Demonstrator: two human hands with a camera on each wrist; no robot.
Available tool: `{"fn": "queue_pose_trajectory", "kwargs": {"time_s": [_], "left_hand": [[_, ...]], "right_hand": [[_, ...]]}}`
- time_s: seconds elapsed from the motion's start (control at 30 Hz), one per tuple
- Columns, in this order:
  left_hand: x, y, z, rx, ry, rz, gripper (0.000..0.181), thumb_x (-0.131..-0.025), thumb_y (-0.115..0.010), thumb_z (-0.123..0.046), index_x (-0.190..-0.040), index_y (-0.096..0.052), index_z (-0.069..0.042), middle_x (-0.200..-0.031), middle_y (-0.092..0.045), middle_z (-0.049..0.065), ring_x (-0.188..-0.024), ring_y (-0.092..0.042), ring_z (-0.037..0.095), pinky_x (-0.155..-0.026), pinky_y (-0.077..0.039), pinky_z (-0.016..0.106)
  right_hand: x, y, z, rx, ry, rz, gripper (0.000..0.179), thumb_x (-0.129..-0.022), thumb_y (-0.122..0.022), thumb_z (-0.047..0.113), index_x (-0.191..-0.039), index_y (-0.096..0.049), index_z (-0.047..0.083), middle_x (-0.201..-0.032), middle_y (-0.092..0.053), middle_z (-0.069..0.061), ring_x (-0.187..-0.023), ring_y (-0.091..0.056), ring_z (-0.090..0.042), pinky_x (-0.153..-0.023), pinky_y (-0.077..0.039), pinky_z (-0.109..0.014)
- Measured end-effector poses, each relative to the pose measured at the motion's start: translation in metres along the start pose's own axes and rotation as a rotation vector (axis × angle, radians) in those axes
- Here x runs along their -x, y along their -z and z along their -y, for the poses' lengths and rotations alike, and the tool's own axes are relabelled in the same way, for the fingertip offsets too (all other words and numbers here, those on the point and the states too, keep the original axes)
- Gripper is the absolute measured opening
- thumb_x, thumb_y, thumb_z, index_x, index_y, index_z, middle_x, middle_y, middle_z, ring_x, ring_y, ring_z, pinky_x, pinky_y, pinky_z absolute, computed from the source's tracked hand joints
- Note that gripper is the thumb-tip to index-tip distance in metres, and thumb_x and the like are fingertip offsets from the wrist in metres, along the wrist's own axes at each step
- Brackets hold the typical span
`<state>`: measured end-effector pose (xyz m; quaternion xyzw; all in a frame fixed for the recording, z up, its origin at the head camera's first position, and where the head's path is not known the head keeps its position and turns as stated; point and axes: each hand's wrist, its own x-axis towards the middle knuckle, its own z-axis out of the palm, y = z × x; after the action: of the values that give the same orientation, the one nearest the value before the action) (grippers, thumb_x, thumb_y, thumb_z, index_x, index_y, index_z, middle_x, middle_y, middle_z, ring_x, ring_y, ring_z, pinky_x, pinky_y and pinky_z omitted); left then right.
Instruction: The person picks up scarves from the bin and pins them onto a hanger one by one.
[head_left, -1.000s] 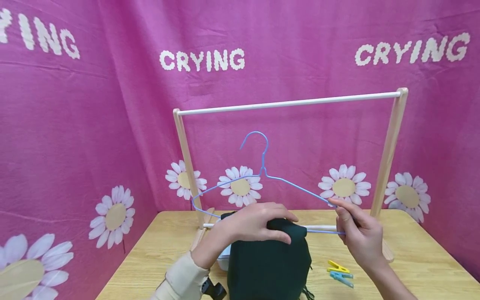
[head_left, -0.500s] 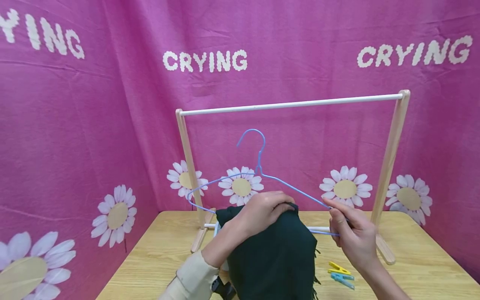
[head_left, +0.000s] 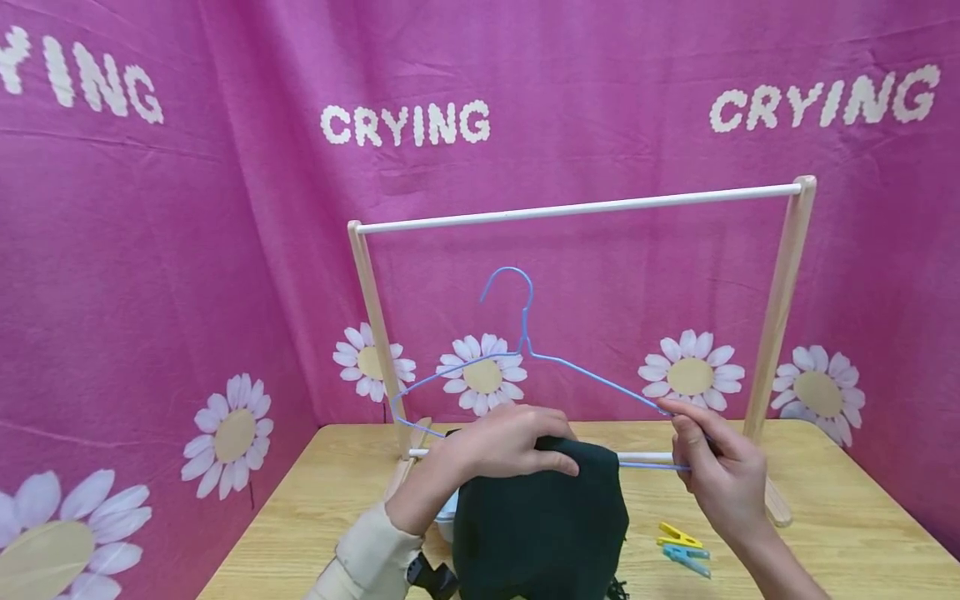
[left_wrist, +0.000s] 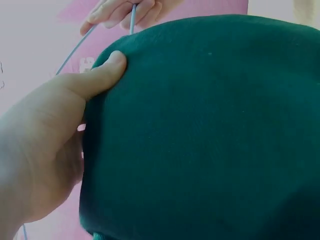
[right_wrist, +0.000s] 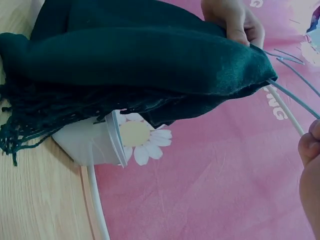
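1. Just brought the left hand (head_left: pixel 517 442) and the top fold of the dark green cloth (head_left: pixel 540 525) a touch lower than half a second ago, with cloth pinched between thumb and fingers.
2. Still gripping the blue hanger (head_left: pixel 525 333) at one end, right hand (head_left: pixel 723 462) curled round it.
3. Draped over the lower bar, so probably mid-fiddle with the fold.

Pale puffy capitals are spelling "CRYING" (head_left: pixel 417 125) on the pink curtain (head_left: pixel 600 150), standing above the far-left corner of the tabletop (head_left: pixel 840 508). The same word — a second "CRYING" (head_left: pixel 831 102) — is showing above the tabletop's far-right corner. Beyond the tabletop's left edge, the curtain is carrying a cut-off "YING" (head_left: pixel 57 72). In the right wrist view a tilted "NG" (right_wrist: pixel 274 102) is appearing on the curtain — its earlier letters are being hidden.
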<state>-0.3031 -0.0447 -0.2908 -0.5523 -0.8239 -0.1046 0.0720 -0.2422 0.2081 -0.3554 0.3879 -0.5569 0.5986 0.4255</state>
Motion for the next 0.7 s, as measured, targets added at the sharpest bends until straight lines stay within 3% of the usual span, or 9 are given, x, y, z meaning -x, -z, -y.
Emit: {"fn": "queue_pose_trajectory", "kwargs": {"time_s": [0.1,0.2,0.3,0.37,0.43,0.5,0.63,0.7], "left_hand": [[0.0,0.0,0.0,-0.055,-0.058,-0.083,0.015,-0.091,-0.071,-0.037,-0.097,-0.072,-0.023,-0.089,-0.064,-0.013,-0.077,-0.054,-0.007,-0.07,-0.039,0.007],[-0.001,0.002,0.002,-0.069,-0.07,-0.19,0.009,-0.092,-0.072,-0.031,-0.094,-0.074,-0.023,-0.085,-0.065,-0.013,-0.075,-0.056,-0.005,-0.067,-0.038,0.009],[-0.004,0.005,0.003,-0.038,0.02,-0.372,0.007,-0.091,-0.072,-0.025,-0.097,-0.076,-0.021,-0.087,-0.069,-0.011,-0.078,-0.06,-0.001,-0.069,-0.043,0.013],[-0.007,0.009,0.004,0.063,0.106,-0.494,0.009,-0.091,-0.072,-0.02,-0.098,-0.077,-0.017,-0.088,-0.071,-0.006,-0.08,-0.063,0.005,-0.071,-0.047,0.019],[-0.01,0.012,0.004,0.136,0.189,-0.545,0.012,-0.092,-0.071,-0.02,-0.101,-0.077,-0.015,-0.089,-0.072,-0.003,-0.082,-0.064,0.007,-0.075,-0.049,0.021],[-0.013,0.013,0.003,0.183,0.253,-0.483,0.016,-0.093,-0.07,-0.025,-0.104,-0.076,-0.015,-0.09,-0.073,-0.003,-0.08,-0.063,0.007,-0.074,-0.049,0.022],[-0.01,0.014,-0.001,0.176,0.326,-0.198,0.028,-0.093,-0.067,-0.043,-0.113,-0.074,-0.025,-0.095,-0.073,-0.015,-0.079,-0.06,-0.003,-0.073,-0.047,0.018],[-0.004,0.015,-0.001,0.221,0.315,-0.088,0.03,-0.093,-0.065,-0.046,-0.115,-0.073,-0.027,-0.097,-0.072,-0.017,-0.081,-0.061,-0.003,-0.074,-0.048,0.018]], "right_hand": [[0.0,-0.001,-0.001,-0.01,0.015,0.023,0.026,-0.09,-0.05,-0.023,-0.113,-0.06,-0.022,-0.06,-0.045,-0.003,-0.047,-0.04,-0.005,-0.034,-0.028,-0.018],[0.0,-0.002,0.0,-0.021,0.024,0.049,0.026,-0.09,-0.05,-0.023,-0.114,-0.061,-0.021,-0.063,-0.045,-0.003,-0.047,-0.041,-0.005,-0.034,-0.029,-0.017],[0.001,-0.003,0.002,-0.053,0.005,0.094,0.028,-0.091,-0.048,-0.023,-0.116,-0.06,-0.019,-0.066,-0.045,-0.004,-0.047,-0.04,-0.005,-0.034,-0.029,-0.017],[0.003,-0.004,0.004,-0.051,-0.02,0.11,0.029,-0.091,-0.047,-0.023,-0.116,-0.061,-0.018,-0.066,-0.045,-0.002,-0.046,-0.039,-0.004,-0.034,-0.03,-0.017],[0.004,-0.005,0.006,0.018,-0.027,0.085,0.028,-0.091,-0.049,-0.022,-0.115,-0.063,-0.016,-0.068,-0.046,-0.001,-0.05,-0.04,-0.004,-0.038,-0.031,-0.018],[0.003,-0.005,0.008,0.071,-0.027,0.032,0.027,-0.091,-0.051,-0.022,-0.113,-0.064,-0.016,-0.067,-0.047,0.0,-0.054,-0.041,-0.004,-0.043,-0.032,-0.02],[-0.001,-0.003,0.009,0.085,0.013,-0.047,0.024,-0.09,-0.052,-0.022,-0.111,-0.063,-0.019,-0.063,-0.045,0.0,-0.055,-0.039,-0.004,-0.042,-0.029,-0.021],[-0.002,-0.001,0.01,0.068,0.024,-0.06,0.023,-0.09,-0.052,-0.022,-0.11,-0.063,-0.021,-0.062,-0.045,0.0,-0.054,-0.04,-0.004,-0.041,-0.029,-0.02]]}}
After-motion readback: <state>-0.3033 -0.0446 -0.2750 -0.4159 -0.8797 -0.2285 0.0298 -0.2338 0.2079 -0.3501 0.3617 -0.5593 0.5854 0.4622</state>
